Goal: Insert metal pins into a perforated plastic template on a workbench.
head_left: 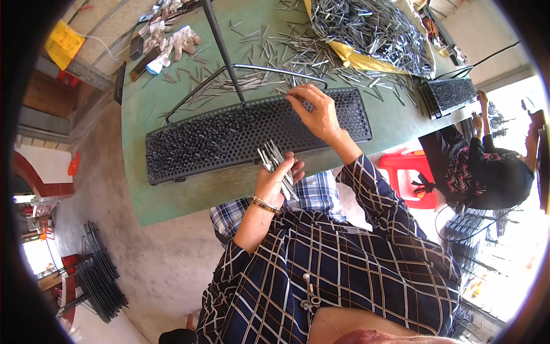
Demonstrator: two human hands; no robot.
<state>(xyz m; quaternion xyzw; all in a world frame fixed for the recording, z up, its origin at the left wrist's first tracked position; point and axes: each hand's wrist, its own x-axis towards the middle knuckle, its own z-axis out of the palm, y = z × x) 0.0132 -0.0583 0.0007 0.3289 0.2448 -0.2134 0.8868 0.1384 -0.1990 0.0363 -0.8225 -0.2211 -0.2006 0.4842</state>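
Observation:
A long black perforated rack [260, 133] lies along the near edge of the green table. Small dark pieces stand packed in the holes of its left part and right end, while bare holes show in the middle. My left hand [270, 184], just in front of the rack, is closed around a bundle of thin metal strips [273, 155]. Above the rack's far edge, right of its middle, my right hand [316, 114] has thumb and fingertips pinched together. Whatever lies between those fingertips is too small to make out.
Loose metal strips are scattered over the green table [137, 143], with a big heap on a yellow-edged sack [372, 34] at the back right. Work gloves [180, 41] lie back left. A thin black bar rises behind the rack. A co-worker [487, 172] sits right, near a red stool [404, 166].

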